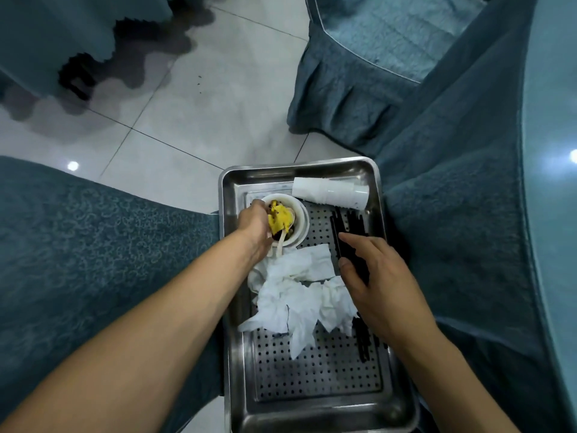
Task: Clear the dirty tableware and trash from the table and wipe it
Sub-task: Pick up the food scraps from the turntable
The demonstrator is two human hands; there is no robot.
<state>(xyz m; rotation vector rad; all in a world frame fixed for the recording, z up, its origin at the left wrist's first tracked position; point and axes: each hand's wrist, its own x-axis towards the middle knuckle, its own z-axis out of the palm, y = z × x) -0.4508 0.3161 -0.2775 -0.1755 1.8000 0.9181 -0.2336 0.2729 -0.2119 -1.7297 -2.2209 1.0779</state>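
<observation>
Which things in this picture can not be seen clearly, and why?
- Head view: white round bowl contents under the yellow scrap, partly hidden by the left hand.
- Black chopsticks: middle hidden by the right hand; count unclear.
- Steel perforated tray: near edge cut off by the frame.

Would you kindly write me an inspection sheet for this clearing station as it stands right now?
Surface: steel tray with a perforated insert, resting on a teal-covered seat.
Job's things: white bowl holding yellow scraps and a spoon; stacked white paper cups lying on their side; black chopsticks along the tray's right side.
Clutter: crumpled white napkins in mid-tray.
Grippers: left hand grips the bowl's rim; right hand holds the chopsticks.
Cables: nothing seen.
Surroundings: grey tiled floor, teal chair covers, glass-topped table edge at right.
</observation>
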